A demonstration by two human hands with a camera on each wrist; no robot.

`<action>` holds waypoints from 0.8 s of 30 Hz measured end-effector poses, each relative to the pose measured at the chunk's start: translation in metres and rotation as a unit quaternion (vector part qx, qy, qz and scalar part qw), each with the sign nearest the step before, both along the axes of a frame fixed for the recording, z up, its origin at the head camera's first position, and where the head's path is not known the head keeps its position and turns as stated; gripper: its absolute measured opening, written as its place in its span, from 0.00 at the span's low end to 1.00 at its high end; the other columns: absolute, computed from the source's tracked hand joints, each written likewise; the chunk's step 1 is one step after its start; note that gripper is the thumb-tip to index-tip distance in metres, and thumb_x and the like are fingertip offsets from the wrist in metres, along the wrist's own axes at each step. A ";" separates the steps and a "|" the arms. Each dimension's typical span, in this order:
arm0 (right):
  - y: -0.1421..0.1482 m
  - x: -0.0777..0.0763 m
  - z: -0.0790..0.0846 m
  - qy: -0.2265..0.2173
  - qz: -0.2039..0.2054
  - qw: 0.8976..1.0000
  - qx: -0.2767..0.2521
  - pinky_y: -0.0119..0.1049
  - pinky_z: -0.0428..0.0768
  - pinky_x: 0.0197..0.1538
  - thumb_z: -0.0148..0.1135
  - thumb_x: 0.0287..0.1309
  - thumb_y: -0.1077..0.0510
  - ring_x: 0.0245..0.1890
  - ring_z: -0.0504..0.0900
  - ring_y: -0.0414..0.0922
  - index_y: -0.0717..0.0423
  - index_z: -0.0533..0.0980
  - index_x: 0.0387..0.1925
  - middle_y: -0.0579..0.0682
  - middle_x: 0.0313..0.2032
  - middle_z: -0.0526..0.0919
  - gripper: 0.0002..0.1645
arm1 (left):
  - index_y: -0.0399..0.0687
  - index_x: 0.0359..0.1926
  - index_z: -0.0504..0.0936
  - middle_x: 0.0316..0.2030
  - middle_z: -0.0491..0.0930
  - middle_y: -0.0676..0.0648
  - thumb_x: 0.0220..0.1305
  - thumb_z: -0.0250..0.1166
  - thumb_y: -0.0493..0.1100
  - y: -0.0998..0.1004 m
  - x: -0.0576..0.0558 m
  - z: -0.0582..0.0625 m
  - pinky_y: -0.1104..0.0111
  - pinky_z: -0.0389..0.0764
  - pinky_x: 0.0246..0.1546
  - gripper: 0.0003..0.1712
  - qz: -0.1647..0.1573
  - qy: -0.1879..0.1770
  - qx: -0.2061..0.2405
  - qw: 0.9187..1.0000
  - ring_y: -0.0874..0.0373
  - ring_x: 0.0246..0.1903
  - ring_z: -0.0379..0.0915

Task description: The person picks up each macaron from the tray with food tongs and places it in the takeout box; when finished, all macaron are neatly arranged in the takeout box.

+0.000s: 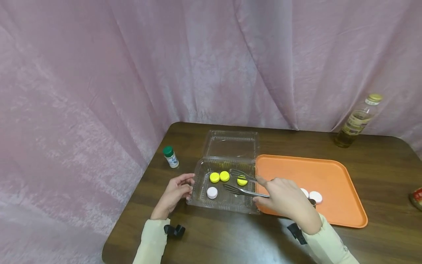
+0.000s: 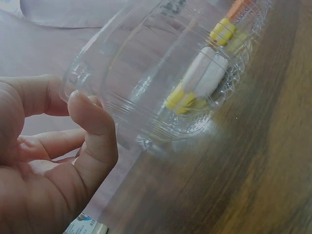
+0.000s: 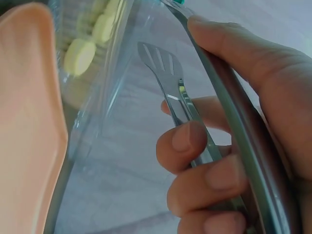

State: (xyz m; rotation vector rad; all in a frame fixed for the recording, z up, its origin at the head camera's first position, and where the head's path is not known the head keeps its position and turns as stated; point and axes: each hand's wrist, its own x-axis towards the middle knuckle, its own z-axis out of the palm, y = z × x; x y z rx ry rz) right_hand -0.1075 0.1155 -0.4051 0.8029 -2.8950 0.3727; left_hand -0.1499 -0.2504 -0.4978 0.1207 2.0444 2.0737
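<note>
My left hand (image 1: 176, 192) pinches the left rim of a clear plastic clamshell box (image 1: 224, 205) between thumb and finger. The box's lid (image 1: 233, 148) lies folded back behind it. Inside are three yellow macaron-like rounds (image 1: 214, 177) and a white round (image 1: 212, 192). My right hand (image 1: 283, 196) grips metal tongs (image 1: 252, 194) with slotted ends, held above the box. Their two arms stand apart; the far one partly covers the rightmost yellow round (image 1: 242, 181). In the right wrist view, nothing shows between the slotted tongs' ends (image 3: 163, 61).
An orange tray (image 1: 333, 176) adjoins the box on the right, with white rounds (image 1: 315, 197) and a dark thing (image 1: 312, 202) partly behind my right hand. A green-capped shaker (image 1: 171, 157) stands left. An oil bottle (image 1: 356, 123) stands back right; a can (image 1: 417, 198) sits far right.
</note>
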 end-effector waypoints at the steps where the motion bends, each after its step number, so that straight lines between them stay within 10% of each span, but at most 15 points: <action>1: 0.003 0.001 0.000 0.003 -0.005 1.000 0.000 0.33 0.58 0.16 0.74 0.52 0.41 0.14 0.60 0.36 0.51 0.80 0.55 0.37 0.12 0.60 0.31 | 0.23 0.65 0.68 0.41 0.74 0.42 0.59 0.55 0.22 0.000 0.000 0.000 0.74 0.75 0.22 0.30 0.001 -0.002 -0.001 1.000 0.60 0.27 0.71; 24: 0.063 0.031 -0.004 0.013 -0.098 0.995 -0.014 0.40 0.66 0.19 0.75 0.51 0.43 0.18 0.70 0.41 0.52 0.79 0.57 0.40 0.18 0.71 0.34 | 0.25 0.65 0.69 0.42 0.73 0.40 0.61 0.54 0.23 -0.001 0.000 0.000 0.73 0.74 0.22 0.29 0.003 -0.008 0.001 1.000 0.59 0.27 0.70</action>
